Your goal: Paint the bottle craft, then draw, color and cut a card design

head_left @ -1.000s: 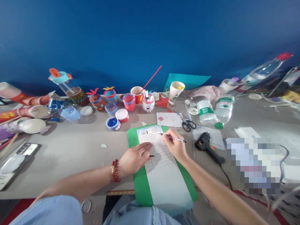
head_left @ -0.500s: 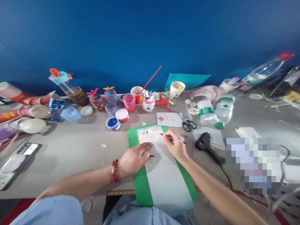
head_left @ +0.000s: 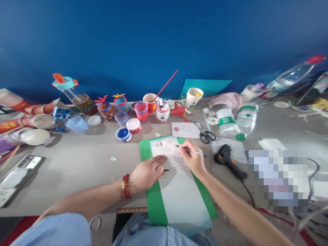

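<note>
At the left edge of the frame, paper cups are lying on their sides in smooth, tapered stacks. Left of centre, a squat round pot of glossy blue paint is standing lidless. Below it, the left hand, with a red beaded bracelet at its wrist, is resting palm down on the paper, its fingers lying together; a dark tip is poking out from under them, and whether they are gripping it, I cannot tell.

In the lower centre, the long white paper is lying over a flat green sheet. Thin curved lines are showing near its top, faint rows of marks are filling its middle, and its lower part is looking bare. The drawing is seemingly only beginning; how much is remaining is unclear.

Just right of those lines, the right hand is pinching a slim pen, its point at the paper. Farther right, black-handled scissors and a hard black glue gun are lying untouched.
</note>
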Motion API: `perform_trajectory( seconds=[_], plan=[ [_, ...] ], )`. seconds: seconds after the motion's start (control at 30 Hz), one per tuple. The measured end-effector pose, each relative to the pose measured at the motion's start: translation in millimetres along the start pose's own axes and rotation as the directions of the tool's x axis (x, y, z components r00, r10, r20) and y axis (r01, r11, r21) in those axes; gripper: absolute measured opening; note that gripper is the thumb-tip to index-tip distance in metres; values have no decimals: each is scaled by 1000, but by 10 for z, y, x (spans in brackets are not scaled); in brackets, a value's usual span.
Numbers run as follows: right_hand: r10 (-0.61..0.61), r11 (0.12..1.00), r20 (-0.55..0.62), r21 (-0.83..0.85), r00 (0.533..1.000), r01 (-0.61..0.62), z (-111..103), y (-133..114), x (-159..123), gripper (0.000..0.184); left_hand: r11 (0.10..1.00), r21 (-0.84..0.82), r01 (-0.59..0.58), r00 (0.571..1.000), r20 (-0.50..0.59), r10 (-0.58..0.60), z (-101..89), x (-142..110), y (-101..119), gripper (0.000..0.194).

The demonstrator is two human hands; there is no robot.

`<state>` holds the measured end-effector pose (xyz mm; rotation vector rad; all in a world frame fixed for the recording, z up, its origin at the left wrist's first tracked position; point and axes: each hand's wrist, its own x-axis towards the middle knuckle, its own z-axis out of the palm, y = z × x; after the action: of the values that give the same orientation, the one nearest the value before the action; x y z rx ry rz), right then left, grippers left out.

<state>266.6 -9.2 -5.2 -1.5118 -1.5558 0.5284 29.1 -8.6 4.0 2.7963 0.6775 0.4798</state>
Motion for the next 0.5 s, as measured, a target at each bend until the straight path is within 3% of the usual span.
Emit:
perform_trajectory(
  seconds=[0.5],
  plan=[
    [-9,1000,0,-11,1000,9,-7,-11,3,17,1000,-5,-7,1000,-20,7,-10,1,-2,16]
  ],
)
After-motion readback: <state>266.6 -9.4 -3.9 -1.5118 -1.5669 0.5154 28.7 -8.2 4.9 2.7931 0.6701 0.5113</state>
